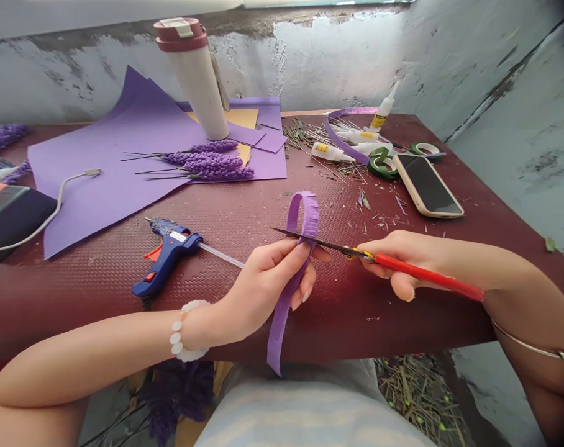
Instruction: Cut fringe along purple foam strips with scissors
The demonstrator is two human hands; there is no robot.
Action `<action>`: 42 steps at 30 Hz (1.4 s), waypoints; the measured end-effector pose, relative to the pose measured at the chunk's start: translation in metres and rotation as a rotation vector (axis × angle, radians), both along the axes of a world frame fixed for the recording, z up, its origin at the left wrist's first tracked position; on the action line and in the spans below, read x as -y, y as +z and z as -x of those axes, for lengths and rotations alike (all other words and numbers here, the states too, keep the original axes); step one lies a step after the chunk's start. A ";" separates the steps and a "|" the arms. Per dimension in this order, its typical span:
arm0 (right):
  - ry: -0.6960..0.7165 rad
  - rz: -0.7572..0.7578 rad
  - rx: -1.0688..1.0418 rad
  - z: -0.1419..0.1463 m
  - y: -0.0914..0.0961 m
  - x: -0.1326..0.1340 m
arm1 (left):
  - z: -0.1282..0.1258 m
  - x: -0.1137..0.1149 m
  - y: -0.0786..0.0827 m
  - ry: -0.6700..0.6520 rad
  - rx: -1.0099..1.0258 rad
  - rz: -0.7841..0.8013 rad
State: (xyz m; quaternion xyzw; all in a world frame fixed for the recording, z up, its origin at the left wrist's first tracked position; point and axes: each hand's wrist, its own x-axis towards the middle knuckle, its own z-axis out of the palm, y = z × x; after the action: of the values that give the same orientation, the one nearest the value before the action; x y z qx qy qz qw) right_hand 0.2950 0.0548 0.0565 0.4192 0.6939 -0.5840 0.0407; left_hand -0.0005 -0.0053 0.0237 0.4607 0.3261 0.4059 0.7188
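Some of the scissors (424, 275) is hidden under the fingers of our right hand (405, 264), which is closed around the red handle, and the blades look nearly together at the purple strip (295, 214). Our left hand (268, 282), thumb on top, pinches this strip above the table (245, 217); its lower end hangs past the edge.
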 end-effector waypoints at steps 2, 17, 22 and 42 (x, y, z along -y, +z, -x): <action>0.004 -0.023 -0.001 0.001 0.000 0.000 | 0.000 0.000 0.000 0.001 -0.014 0.006; -0.034 -0.494 0.230 0.018 0.011 0.008 | -0.004 0.001 -0.007 0.129 0.052 -0.113; -0.017 -0.639 0.275 0.015 0.004 0.007 | -0.003 -0.002 -0.007 0.210 -0.036 -0.142; -0.050 -0.715 0.186 0.011 -0.015 0.005 | -0.001 -0.004 0.001 0.085 -0.218 -0.171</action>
State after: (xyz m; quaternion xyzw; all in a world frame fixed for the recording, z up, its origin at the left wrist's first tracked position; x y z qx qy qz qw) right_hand 0.2838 0.0500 0.0419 0.4751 0.8369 -0.2650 -0.0599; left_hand 0.0002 -0.0013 0.0250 0.5476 0.3857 0.4098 0.6192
